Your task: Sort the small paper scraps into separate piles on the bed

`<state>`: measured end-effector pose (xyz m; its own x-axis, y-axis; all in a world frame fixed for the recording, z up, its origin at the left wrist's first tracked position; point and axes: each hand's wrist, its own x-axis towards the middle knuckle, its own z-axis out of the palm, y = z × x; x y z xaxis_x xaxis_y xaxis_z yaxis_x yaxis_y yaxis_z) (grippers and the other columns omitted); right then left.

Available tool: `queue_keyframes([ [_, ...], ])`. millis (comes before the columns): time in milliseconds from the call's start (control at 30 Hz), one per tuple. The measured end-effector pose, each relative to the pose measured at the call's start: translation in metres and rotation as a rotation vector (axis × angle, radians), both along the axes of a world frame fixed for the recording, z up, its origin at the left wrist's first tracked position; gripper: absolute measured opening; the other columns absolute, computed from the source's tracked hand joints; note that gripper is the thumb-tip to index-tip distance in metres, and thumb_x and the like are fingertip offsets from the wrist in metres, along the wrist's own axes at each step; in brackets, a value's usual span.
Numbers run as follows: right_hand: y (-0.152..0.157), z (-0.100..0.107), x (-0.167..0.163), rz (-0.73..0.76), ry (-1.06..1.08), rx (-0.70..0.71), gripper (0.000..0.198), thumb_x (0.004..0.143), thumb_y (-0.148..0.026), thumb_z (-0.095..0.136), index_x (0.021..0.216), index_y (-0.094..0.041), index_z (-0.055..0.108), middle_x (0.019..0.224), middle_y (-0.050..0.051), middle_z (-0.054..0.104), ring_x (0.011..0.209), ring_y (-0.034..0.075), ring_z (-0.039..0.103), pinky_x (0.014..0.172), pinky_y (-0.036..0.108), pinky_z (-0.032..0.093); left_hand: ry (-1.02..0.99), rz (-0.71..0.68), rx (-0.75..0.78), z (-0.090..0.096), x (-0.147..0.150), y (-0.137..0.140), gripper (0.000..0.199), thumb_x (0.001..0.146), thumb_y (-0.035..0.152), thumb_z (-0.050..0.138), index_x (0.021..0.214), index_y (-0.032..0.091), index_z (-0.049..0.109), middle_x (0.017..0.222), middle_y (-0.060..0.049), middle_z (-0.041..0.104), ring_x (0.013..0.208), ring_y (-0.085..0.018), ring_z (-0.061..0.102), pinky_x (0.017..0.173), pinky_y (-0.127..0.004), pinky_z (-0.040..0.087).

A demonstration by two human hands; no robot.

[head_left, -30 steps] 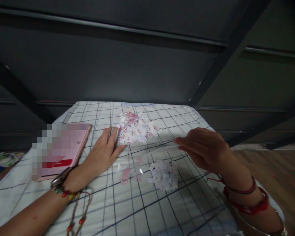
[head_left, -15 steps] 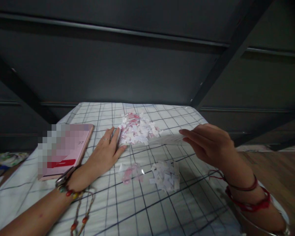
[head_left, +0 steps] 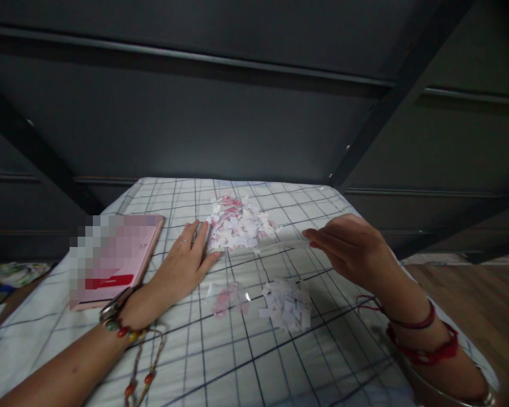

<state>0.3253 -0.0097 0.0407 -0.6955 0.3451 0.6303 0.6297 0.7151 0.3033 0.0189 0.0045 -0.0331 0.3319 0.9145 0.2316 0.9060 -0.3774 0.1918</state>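
Note:
A heap of torn paper scraps (head_left: 240, 226), white with some pink, lies on the checked cloth. My left hand (head_left: 186, 257) rests flat at its left edge, fingers stretched out and touching the nearest scraps. To the right of the heap, my right hand (head_left: 352, 246) is closed in a pinch on the end of a thin, whitish translucent strip (head_left: 286, 244). The strip reaches from the fingertips to the heap's front edge; whether it is plastic or paper I cannot tell. Nearer to me are a small clear packet with pink bits (head_left: 224, 299) and a smaller pile of white scraps (head_left: 289, 305).
A pink tablet-like device (head_left: 148, 243), partly blurred out, lies left of my left hand. The white checked cloth (head_left: 246, 362) covers the surface beneath everything. Dark panels (head_left: 220, 113) rise behind its far edge. Wooden floor (head_left: 470, 294) shows at the right.
My right hand has shifted slightly left, and the strip in it looks narrower and whiter. My left hand stays in place beside the heap.

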Motion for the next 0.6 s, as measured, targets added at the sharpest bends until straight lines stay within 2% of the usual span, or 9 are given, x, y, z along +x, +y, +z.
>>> queue_keyframes([
  [167,0.0013,-0.0017,0.0027,-0.025,0.03,0.01,0.014,0.083,-0.01,0.052,0.095,-0.017,0.056,0.063,0.0,0.057,0.058,0.012,0.043,0.057,0.028,0.034,-0.001,0.006,-0.01,0.0003,0.0002,-0.0008,0.072,0.09,0.057,0.021,0.139,0.005,0.021,0.143,-0.024,0.024,0.134,-0.035,0.019,0.105,-0.049,0.025],
  [333,-0.0002,0.0006,0.0054,0.005,0.008,-0.057,0.014,0.084,-0.011,0.05,0.095,-0.017,0.056,0.061,-0.001,0.054,0.058,0.013,0.042,0.059,0.029,0.036,0.002,0.009,0.003,-0.0017,-0.0006,-0.0001,0.07,0.09,0.057,0.023,0.139,0.006,0.022,0.143,-0.024,0.024,0.133,-0.035,0.02,0.105,-0.048,0.027],
  [600,-0.0008,0.0006,0.0027,-0.015,0.024,-0.01,0.013,0.083,-0.011,0.053,0.095,-0.015,0.057,0.062,0.001,0.055,0.059,0.014,0.043,0.057,0.029,0.035,0.021,0.008,0.003,0.001,0.0004,-0.001,0.071,0.09,0.056,0.021,0.139,0.005,0.021,0.142,-0.026,0.025,0.133,-0.036,0.021,0.102,-0.051,0.03],
])
